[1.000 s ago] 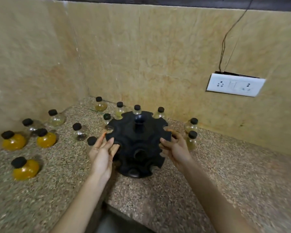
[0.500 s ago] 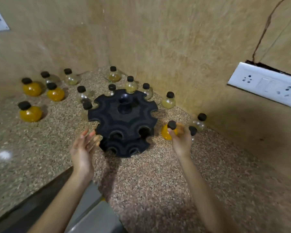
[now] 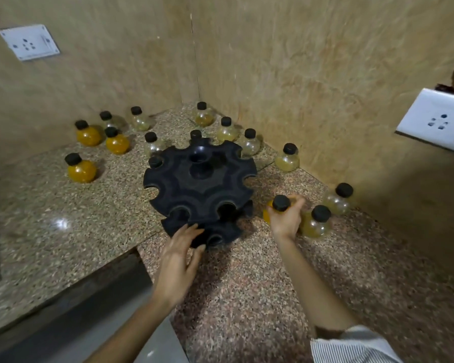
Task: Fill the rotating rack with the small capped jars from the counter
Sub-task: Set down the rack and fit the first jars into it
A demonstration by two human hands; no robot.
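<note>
Since a moment ago the left hand [image 3: 178, 260] has reached the black rotating rack [image 3: 198, 191], open fingers on its lower tier. Just right of the rack, the right hand [image 3: 286, 218] grips an upright orange jar [image 3: 269, 212], nearest the right-facing empty slots.

Speckled counter [image 3: 63, 231] — black rack [image 3: 199, 187], capped jars [image 3: 81, 170] on it.
</note>
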